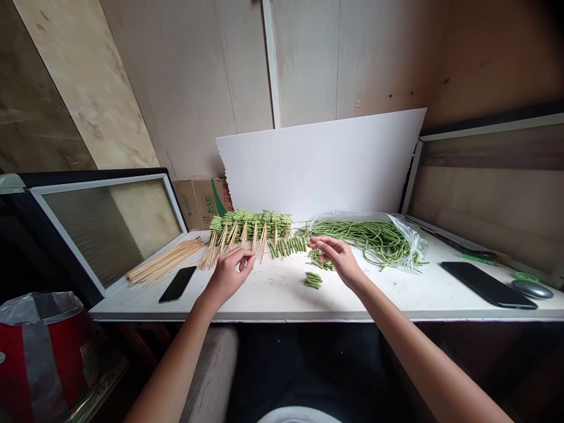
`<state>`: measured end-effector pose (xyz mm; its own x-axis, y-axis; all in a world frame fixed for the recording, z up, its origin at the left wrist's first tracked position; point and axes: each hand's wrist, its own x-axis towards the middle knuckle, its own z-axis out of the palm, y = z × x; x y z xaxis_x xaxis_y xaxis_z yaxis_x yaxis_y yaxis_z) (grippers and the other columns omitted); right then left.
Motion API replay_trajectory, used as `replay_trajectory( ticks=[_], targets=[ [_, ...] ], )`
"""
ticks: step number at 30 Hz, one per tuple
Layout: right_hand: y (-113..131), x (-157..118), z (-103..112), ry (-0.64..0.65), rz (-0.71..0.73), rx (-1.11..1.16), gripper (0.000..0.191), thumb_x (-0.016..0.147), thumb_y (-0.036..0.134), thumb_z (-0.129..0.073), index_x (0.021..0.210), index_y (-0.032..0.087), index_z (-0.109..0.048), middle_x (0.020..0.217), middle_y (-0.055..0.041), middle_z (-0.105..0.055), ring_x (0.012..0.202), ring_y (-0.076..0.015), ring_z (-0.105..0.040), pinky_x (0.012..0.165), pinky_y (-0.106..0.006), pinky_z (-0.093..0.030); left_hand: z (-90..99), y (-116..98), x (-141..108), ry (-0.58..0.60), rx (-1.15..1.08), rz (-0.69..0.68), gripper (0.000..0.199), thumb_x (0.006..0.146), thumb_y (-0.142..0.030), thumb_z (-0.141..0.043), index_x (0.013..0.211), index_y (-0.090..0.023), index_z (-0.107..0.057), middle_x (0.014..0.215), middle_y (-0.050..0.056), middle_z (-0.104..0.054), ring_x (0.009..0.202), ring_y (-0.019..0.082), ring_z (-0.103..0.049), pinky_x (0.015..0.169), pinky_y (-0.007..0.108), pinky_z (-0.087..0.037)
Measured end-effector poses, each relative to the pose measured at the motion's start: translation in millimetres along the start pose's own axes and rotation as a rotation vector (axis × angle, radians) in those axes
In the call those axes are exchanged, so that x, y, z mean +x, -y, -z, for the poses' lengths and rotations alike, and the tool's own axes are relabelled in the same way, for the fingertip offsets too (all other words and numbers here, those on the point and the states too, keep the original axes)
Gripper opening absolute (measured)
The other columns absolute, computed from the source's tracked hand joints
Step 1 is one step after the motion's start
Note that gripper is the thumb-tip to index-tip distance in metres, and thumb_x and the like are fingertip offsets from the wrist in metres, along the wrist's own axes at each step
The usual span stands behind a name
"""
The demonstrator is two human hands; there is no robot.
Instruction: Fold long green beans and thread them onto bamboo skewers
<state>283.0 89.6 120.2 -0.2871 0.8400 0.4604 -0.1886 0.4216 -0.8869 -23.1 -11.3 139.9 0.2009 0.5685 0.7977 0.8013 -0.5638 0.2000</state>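
Observation:
My left hand (227, 276) pinches a thin wooden skewer (252, 256) at the white table (247, 296), its fingers closed. Beyond it lies a row of skewered green bean pieces (250, 226), points toward me. My right hand (337, 258) hovers with fingers apart above a loose heap of cut beans (320, 259). A short row of bean pieces (287, 247) lies to its left, and a small bundle of cut beans (314, 280) lies below it. Long green beans (370, 241) fill a clear plastic bag (408, 241) at the right.
A bundle of wooden skewers (165, 261) and a black phone (177, 284) lie at the left. Further right are a larger phone (489, 285) and a grey oval object (532, 289). A white board (321, 164) leans behind, beside a cardboard box (202, 202).

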Motion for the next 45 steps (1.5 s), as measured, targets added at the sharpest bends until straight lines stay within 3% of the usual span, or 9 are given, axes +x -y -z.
replay_trajectory(
  ticks=[4, 9, 16, 23, 27, 31, 38, 41, 45],
  targets=[
    [-11, 4, 15, 0.088, 0.014, -0.303, 0.031, 0.087, 0.052, -0.073, 0.1, 0.025, -0.082, 0.106, -0.01, -0.078, 0.097, -0.0284, -0.071, 0.065, -0.034, -0.053, -3.4, 3, -1, 0.012, -0.007, 0.006, 0.012, 0.099, -0.022, -0.059, 0.097, -0.02, -0.07, 0.073, -0.001, -0.059, 0.066, 0.013, -0.052, 0.066, 0.025, -0.043],
    [-24, 3, 23, 0.329, 0.091, -0.632, 0.018, 0.07, 0.043, -0.088, 0.072, 0.026, -0.082, 0.074, -0.0074, -0.076, 0.065, -0.0227, -0.066, 0.056, -0.032, -0.047, -5.0, 4, -1, 0.023, -0.007, -0.005, 0.01, 0.098, -0.021, -0.06, 0.096, -0.02, -0.069, 0.076, 0.0, -0.061, 0.068, 0.013, -0.053, 0.066, 0.025, -0.043],
    [-33, -2, 19, 0.579, -0.207, -0.936, 0.019, 0.07, 0.037, -0.086, 0.082, 0.022, -0.081, 0.083, -0.0046, -0.079, 0.071, -0.0222, -0.071, 0.061, -0.029, -0.048, -5.8, 3, -3, 0.057, -0.016, 0.007, 0.009, 0.098, -0.021, -0.06, 0.094, -0.02, -0.068, 0.076, 0.0, -0.061, 0.07, 0.015, -0.055, 0.065, 0.026, -0.043],
    [-35, -1, 21, 0.586, -0.196, -0.991, 0.012, 0.076, 0.031, -0.082, 0.084, 0.023, -0.081, 0.086, -0.005, -0.079, 0.075, -0.024, -0.072, 0.063, -0.029, -0.049, -5.9, 5, -3, 0.065, -0.025, 0.014, 0.008, 0.097, -0.02, -0.06, 0.094, -0.021, -0.068, 0.076, 0.0, -0.061, 0.069, 0.014, -0.054, 0.066, 0.026, -0.043],
    [-36, 4, 29, 0.474, -0.12, -1.002, 0.015, 0.089, 0.023, -0.066, 0.089, 0.022, -0.081, 0.095, -0.0072, -0.08, 0.082, -0.0238, -0.072, 0.068, -0.03, -0.05, -4.3, 6, -3, 0.053, -0.018, 0.012, 0.008, 0.097, -0.019, -0.061, 0.093, -0.02, -0.068, 0.076, 0.0, -0.06, 0.069, 0.014, -0.054, 0.065, 0.026, -0.042],
    [-37, 6, 36, 0.386, -0.149, -1.046, 0.024, 0.092, 0.016, -0.059, 0.097, 0.022, -0.081, 0.096, -0.0093, -0.079, 0.084, -0.0232, -0.072, 0.07, -0.029, -0.05, -4.3, 7, -3, 0.054, -0.012, 0.013, 0.008, 0.096, -0.019, -0.061, 0.093, -0.02, -0.068, 0.076, -0.001, -0.061, 0.069, 0.014, -0.054, 0.065, 0.026, -0.042],
    [-39, 2, 30, 0.458, -0.153, -1.073, 0.015, 0.082, 0.031, -0.079, 0.096, 0.025, -0.081, 0.096, -0.0054, -0.08, 0.078, -0.0231, -0.071, 0.063, -0.028, -0.047, -7.3, 7, -4, 0.07, -0.017, 0.016, 0.008, 0.097, -0.02, -0.061, 0.093, -0.021, -0.068, 0.076, 0.0, -0.06, 0.068, 0.014, -0.053, 0.066, 0.026, -0.043],
    [-43, 3, 29, 0.395, -0.124, -1.102, 0.012, 0.09, 0.028, -0.07, 0.093, 0.024, -0.08, 0.096, -0.0061, -0.079, 0.081, -0.0233, -0.071, 0.065, -0.028, -0.047, -6.1, 6, -3, 0.074, -0.016, 0.019, 0.009, 0.097, -0.02, -0.061, 0.093, -0.021, -0.068, 0.075, -0.001, -0.059, 0.068, 0.014, -0.053, 0.066, 0.027, -0.043],
    [-48, 4, 30, 0.294, -0.122, -1.187, 0.026, 0.099, 0.028, -0.055, 0.092, 0.021, -0.08, 0.091, -0.0098, -0.079, 0.08, -0.0245, -0.071, 0.065, -0.029, -0.047, -4.3, 7, -3, 0.08, -0.021, 0.031, 0.009, 0.097, -0.021, -0.06, 0.094, -0.021, -0.069, 0.076, 0.0, -0.06, 0.068, 0.014, -0.052, 0.067, 0.027, -0.044]
  ],
)
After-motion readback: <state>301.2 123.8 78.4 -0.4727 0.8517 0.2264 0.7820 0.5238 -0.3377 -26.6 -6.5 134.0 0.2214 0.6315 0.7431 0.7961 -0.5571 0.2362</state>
